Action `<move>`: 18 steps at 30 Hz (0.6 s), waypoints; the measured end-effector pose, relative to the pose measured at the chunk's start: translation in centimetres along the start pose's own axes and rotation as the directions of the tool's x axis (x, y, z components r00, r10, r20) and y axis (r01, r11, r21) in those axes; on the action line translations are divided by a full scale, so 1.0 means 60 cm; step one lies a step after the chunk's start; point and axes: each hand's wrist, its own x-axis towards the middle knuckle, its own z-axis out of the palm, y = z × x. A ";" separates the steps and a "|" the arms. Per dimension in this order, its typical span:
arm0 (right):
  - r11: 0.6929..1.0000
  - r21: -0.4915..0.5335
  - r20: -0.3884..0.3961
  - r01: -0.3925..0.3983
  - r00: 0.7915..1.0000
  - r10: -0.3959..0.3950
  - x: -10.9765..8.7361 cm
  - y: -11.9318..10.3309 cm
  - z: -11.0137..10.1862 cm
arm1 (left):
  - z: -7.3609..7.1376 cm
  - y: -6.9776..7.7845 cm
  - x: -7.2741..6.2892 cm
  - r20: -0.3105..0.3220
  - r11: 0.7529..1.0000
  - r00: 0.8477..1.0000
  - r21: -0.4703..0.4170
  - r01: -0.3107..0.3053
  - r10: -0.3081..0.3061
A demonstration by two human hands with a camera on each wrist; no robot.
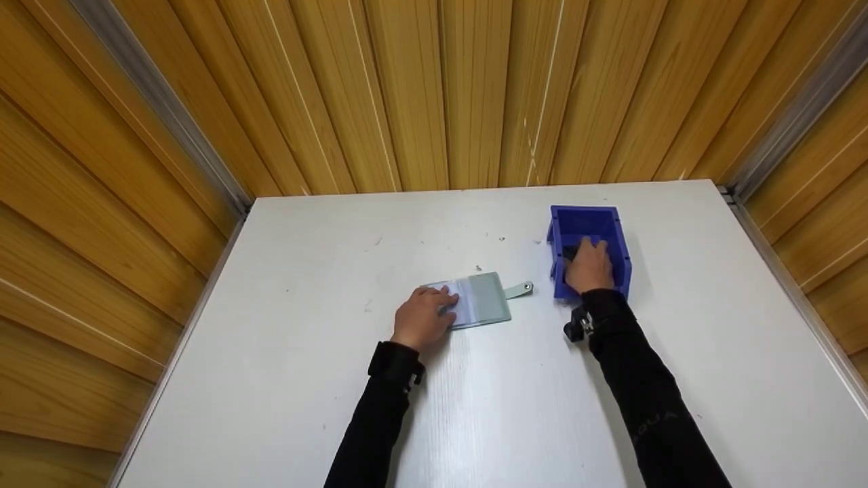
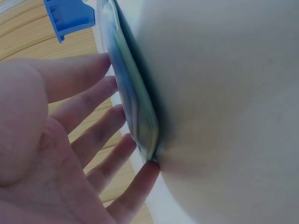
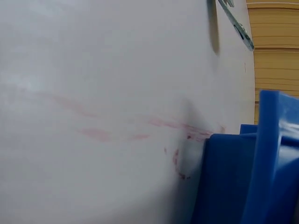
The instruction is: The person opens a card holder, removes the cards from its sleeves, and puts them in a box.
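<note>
A pale green card holder (image 1: 489, 298) lies open on the white table, its clear plastic sleeves on the left and its snap strap (image 1: 519, 290) pointing right. My left hand (image 1: 422, 317) rests on the sleeve side; in the left wrist view its spread fingertips (image 2: 122, 112) touch the holder's face and edge. My right hand (image 1: 590, 266) reaches down into a blue plastic bin (image 1: 584, 215), beside something dark (image 1: 570, 253) at the bin's left inner wall. I cannot tell whether the right fingers hold anything. In the right wrist view the bin's wall (image 3: 229, 177) hides that hand.
The white table (image 1: 305, 285) has small dark marks, and reddish smears (image 3: 173, 125) show near the bin in the right wrist view. Wood-patterned panels (image 1: 475, 95) stand behind the table and along both sides, with metal posts at the corners.
</note>
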 end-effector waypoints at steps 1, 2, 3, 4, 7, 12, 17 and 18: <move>1.000 0.004 -0.002 -0.002 1.000 0.002 -0.001 0.000 -0.001 | 0.000 0.001 0.000 0.003 1.000 1.000 0.001 0.001 -0.001; 1.000 0.010 -0.004 -0.002 1.000 0.002 -0.001 0.001 -0.003 | 0.001 0.001 0.000 0.005 1.000 1.000 0.006 0.001 -0.001; 1.000 0.018 -0.010 -0.002 1.000 0.003 -0.002 0.001 -0.004 | 0.001 0.002 0.000 0.004 1.000 1.000 0.010 -0.002 0.002; 1.000 0.027 -0.017 0.000 1.000 0.001 -0.003 0.001 -0.006 | 0.001 0.002 0.000 0.003 1.000 1.000 0.012 -0.004 0.004; 0.996 0.086 -0.059 0.014 0.998 -0.009 -0.005 0.000 -0.010 | 0.002 0.003 -0.001 0.010 1.000 1.000 0.007 0.001 -0.002; 0.976 0.201 -0.210 0.080 0.977 -0.037 -0.008 -0.023 -0.017 | 0.000 0.004 -0.002 0.010 1.000 1.000 -0.001 -0.008 0.008; 0.925 0.245 -0.373 0.289 0.909 -0.185 -0.020 -0.073 -0.018 | -0.001 0.003 -0.002 0.014 1.000 1.000 0.019 -0.018 0.018; 0.908 0.239 -0.378 0.345 0.894 -0.240 -0.025 -0.084 -0.015 | -0.001 0.003 -0.002 0.014 1.000 1.000 0.017 -0.013 0.013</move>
